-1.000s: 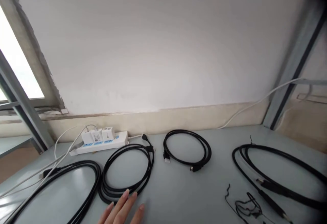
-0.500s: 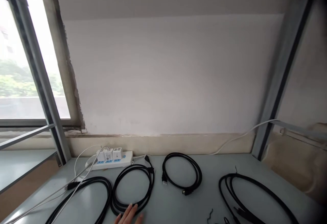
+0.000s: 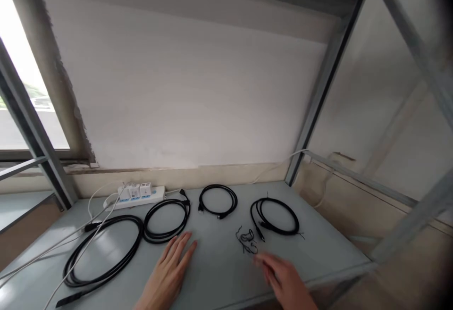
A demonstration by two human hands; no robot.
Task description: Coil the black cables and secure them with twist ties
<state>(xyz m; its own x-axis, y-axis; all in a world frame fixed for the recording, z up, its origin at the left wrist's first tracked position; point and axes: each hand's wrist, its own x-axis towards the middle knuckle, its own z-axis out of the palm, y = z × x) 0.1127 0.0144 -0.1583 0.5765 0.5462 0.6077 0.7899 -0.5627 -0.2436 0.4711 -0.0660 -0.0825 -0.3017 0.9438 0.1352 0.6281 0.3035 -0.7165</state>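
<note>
Across the gray tabletop [image 3: 215, 277], all four black cable coils [image 3: 235, 201] now fit in view. Left hand [image 3: 170, 270] shows way more than before: flat, grip loosely spread and empty, near the second coil [image 3: 166, 240]. Right hand [image 3: 282, 274] is new, fingers curled by the black ties [image 3: 247, 237]; can't tell what's held, if anything.

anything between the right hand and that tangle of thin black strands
Nothing visible stands between the right hand and the tangle; the fingertips are at its near edge, though whether they touch is unclear.
</note>
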